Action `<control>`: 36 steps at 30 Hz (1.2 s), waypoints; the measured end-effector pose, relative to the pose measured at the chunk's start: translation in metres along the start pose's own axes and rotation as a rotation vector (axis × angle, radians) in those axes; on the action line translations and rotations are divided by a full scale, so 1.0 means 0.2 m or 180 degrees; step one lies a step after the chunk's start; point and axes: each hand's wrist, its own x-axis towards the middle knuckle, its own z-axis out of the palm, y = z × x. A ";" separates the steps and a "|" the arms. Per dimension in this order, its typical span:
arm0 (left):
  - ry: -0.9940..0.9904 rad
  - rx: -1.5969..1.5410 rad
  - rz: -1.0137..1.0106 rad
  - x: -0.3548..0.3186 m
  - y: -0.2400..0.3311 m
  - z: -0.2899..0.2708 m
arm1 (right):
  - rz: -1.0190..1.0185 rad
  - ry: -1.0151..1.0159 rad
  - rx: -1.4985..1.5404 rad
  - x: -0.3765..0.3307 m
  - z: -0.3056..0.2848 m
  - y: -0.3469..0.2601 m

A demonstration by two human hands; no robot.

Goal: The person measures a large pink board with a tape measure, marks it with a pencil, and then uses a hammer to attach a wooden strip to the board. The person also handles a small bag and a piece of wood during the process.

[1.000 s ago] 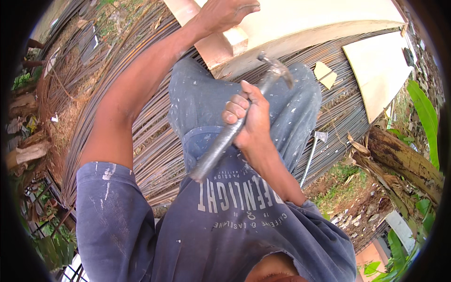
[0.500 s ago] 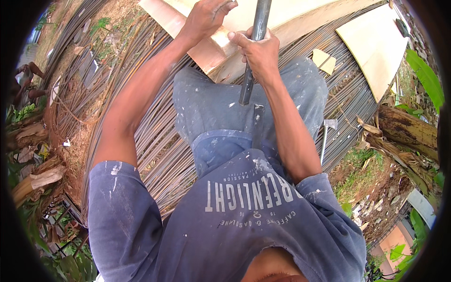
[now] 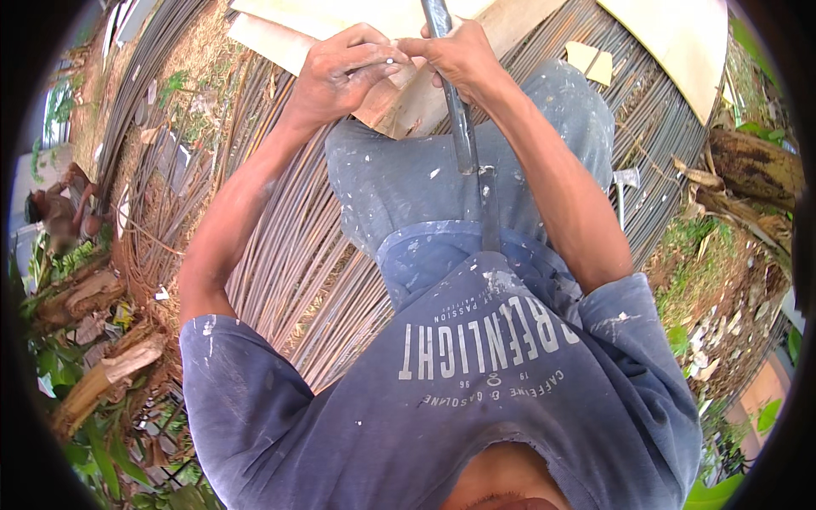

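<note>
My right hand (image 3: 466,61) is wrapped round a dark metal pipe (image 3: 461,127), which slants down between my thighs. Close beside it, over the plywood, my left hand (image 3: 340,75) pinches a small thing with a pale round tip (image 3: 389,60), too small to name. The fingertips of both hands meet or nearly meet there. Just below the pipe's lower end, a dark flat strip (image 3: 488,208) with a hole near its tip runs to my waist. Pale plywood (image 3: 280,42) lies beyond my knees.
Long thin steel bars (image 3: 289,255) lie beneath me. A hatchet (image 3: 625,180) rests at right, near a plywood scrap (image 3: 591,61) and a larger sheet (image 3: 680,51). Cut trunks (image 3: 756,166) lie farther right. Another person (image 3: 64,208) is at the far left.
My left hand has come down and right, close to my right hand. The right hand and the pipe have shifted slightly. The whole view has moved a little.
</note>
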 end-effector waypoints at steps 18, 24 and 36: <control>0.0072 0.1073 -0.0456 -0.03 0.02 0.10 | -0.2265 -0.0622 -0.1831 0.21 -0.07 0.20; 0.0089 0.1336 -0.0215 -0.06 0.02 0.08 | -0.0323 -0.0127 -0.1054 0.11 -0.02 0.05; 0.0293 0.1032 0.0131 -0.09 -0.09 0.10 | -0.0700 0.0124 -0.1358 0.12 -0.02 0.08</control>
